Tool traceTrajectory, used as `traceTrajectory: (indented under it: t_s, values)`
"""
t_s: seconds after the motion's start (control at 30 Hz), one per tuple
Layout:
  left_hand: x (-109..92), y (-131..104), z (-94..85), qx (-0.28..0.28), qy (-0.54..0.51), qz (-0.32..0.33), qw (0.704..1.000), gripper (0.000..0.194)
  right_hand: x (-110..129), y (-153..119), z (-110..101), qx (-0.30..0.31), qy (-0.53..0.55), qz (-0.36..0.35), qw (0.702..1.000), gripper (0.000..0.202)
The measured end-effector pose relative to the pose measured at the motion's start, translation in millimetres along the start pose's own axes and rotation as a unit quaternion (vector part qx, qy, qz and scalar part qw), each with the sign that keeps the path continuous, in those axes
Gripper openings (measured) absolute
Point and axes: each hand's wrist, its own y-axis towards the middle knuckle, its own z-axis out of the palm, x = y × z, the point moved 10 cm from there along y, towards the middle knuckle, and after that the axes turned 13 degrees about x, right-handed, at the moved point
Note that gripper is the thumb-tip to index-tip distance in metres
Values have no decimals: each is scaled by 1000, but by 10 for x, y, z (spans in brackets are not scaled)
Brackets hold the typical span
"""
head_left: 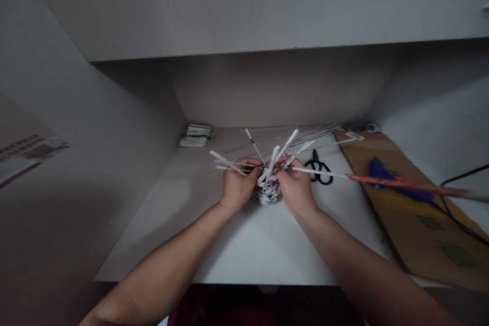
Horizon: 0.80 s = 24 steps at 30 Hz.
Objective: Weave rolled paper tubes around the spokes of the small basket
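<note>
A small basket (267, 195) woven from printed paper tubes stands between my hands, with several white paper stakes (283, 146) fanning up and out from its rim. My left hand (240, 184) is closed on the left side of the rim, thumb inward and fingers curled behind. On the opposite side my right hand (297, 183) pinches a long paper tube (328, 172) close to the rim. That tube runs far out to the right, white at first, then reddish and blurred toward its end. My fingertips behind the stakes are partly hidden.
Black-handled scissors (324, 178) lie just beyond my right hand. Thin paper tubes (311, 135) lie across the back. A blue glue gun (376, 167) with a black cord rests on cardboard (393, 229) at right. A white-and-green packet (195, 135) sits back left. An overhead panel (244, 10) hangs above.
</note>
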Motion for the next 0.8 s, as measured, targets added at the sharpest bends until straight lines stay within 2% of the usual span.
traceTrajectory:
  t_s: [0.17, 0.27, 0.47, 0.63, 0.8]
  values:
    - [60, 21, -128, -38, -11, -34, 999, 17, -20, -53, 119, 18, 67, 30, 997, 14]
    - [74, 39, -179, -51, -7, -34, 998, 16, -9, -80, 142, 26, 89, 20, 996, 13]
    - [114, 67, -203, -50, -8, -28, 998, 16, -17, -84, 156, 58, 21, -14, 998, 22]
    - [42, 64, -173, -37, 9, -6, 999, 10, -102, -34, 139, 51, -20, 21, 998, 31]
    - [-26, 60, -203, -41, 39, 5, 998, 9, -94, -28, 225, 103, -19, 11, 994, 29]
